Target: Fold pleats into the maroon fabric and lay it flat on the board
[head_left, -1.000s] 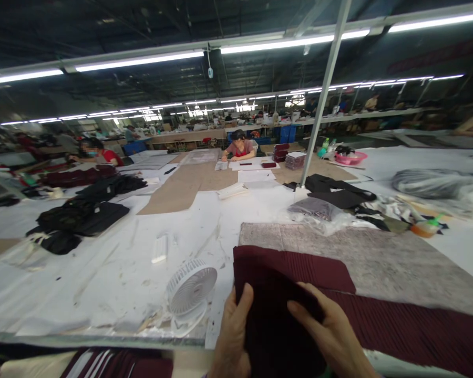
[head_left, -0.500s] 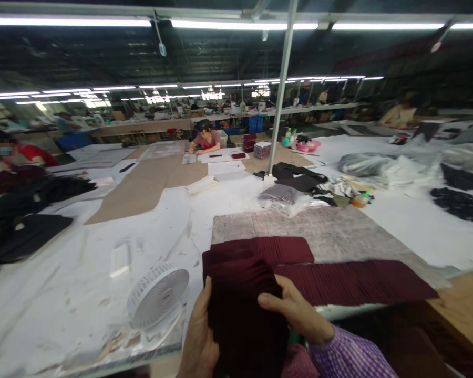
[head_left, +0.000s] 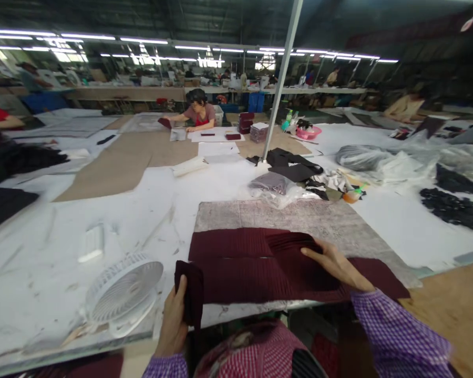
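My left hand (head_left: 174,317) is closed around a small folded bundle of maroon fabric pieces (head_left: 193,294), with the thumb on its near face, at the table's front edge. Farther right, my right hand (head_left: 337,263) grips a fanned stack of maroon fabric pieces (head_left: 295,254), thumb on top and the other fingers mostly hidden. That stack rests over two rows of overlapping maroon pieces (head_left: 232,281). Beneath the rows lies a mottled grey sheet (head_left: 256,212) on the white table.
A white fan (head_left: 126,294) stands left of my left hand, with a white block (head_left: 91,243) behind it. Past the grey sheet are a plastic-wrapped bundle (head_left: 274,184), dark scraps (head_left: 295,168) and a metal pole (head_left: 281,79). A co-worker (head_left: 201,113) sits across the table.
The single thick stack held between both hands is now split. My right hand has moved right with the larger part onto the rows, while my left keeps a small bundle farther left.
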Demonstrator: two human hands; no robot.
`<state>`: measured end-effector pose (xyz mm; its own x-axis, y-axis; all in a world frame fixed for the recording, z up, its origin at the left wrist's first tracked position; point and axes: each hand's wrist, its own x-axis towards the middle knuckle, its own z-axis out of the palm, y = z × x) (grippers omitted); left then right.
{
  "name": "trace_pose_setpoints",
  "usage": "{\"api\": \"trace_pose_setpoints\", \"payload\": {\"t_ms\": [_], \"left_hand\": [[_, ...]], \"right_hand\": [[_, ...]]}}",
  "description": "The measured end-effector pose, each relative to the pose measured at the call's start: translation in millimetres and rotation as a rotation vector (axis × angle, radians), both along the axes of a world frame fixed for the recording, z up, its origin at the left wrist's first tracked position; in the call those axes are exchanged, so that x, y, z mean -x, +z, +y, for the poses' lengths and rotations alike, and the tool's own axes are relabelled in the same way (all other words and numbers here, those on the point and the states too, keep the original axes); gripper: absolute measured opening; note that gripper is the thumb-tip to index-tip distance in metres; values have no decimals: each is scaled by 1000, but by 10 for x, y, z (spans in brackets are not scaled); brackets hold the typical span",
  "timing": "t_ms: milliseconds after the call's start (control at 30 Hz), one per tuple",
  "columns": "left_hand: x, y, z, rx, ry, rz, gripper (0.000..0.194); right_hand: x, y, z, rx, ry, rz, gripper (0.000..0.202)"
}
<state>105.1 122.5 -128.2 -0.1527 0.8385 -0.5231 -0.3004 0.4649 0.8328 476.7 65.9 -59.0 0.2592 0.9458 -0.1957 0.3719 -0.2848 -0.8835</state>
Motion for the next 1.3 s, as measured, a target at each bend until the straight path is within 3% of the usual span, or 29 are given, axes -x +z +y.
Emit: {"api": "trace_pose_setpoints", "payload": {"t_ms": [200,433,567,667,767,867,967,1100,1300], "left_hand": [[-171,-347,74,-82,-5,270,32],[-71,-860,216,-33,-116,931,24],[-110,-1174,184,-36,-167,1253,33],[-161,-1376,158,-73,-167,1442,41],[-158,-1534,166,-90,-159,1575,44],[-121,-1628,172,-109,-170,1662,41],[-98,-1672,165,-122,-173,1732,39],[-89,-1707,161,-135,-171,1799,36],[-70,-1736,158,-150,-180,1846,33]], "right_hand": [[-595,-210,242,143,12,-112,38],[-727,-210,490,264,381,23,33],[-835,-275,712,367,574,77,33],[-950,-461,999,435,701,21,25],[-1050,-785,1309,484,769,-119,21],[-1123,-1113,1520,495,780,-286,19],[-1169,-1334,1624,498,800,-425,21],[-1193,-1477,1700,496,841,-573,23],[-1186,-1562,1757,516,897,-731,23]]}}
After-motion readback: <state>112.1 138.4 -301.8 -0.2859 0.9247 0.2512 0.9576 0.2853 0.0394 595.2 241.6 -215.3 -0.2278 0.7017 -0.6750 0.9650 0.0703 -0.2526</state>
